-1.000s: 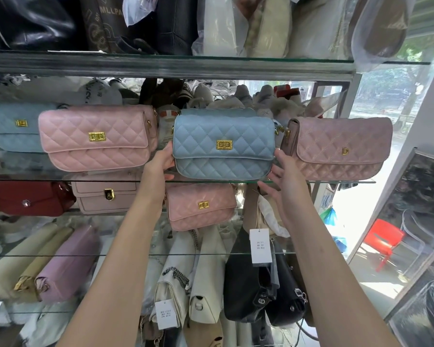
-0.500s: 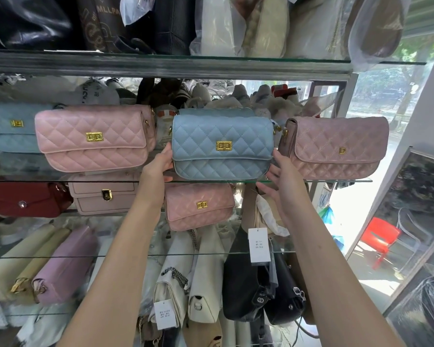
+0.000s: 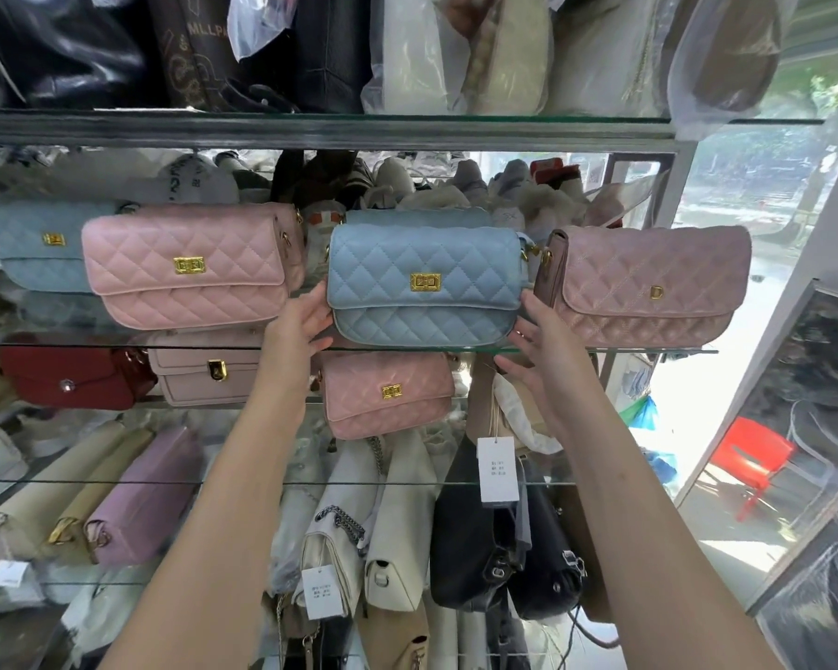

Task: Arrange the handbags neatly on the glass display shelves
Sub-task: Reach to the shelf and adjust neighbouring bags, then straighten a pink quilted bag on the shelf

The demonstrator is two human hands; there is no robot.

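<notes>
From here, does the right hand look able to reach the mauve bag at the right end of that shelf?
Probably yes. The right hand is open beside the blue bag, close to the mauve bag, with nothing between them.

Half hidden behind the pink quilted bag (image 3: pixel 187 265): a blue bag (image 3: pixel 35 244) near the glass shelf's (image 3: pixel 649 351) left end. Print on the white tag (image 3: pixel 498 469) too small to read.
</notes>
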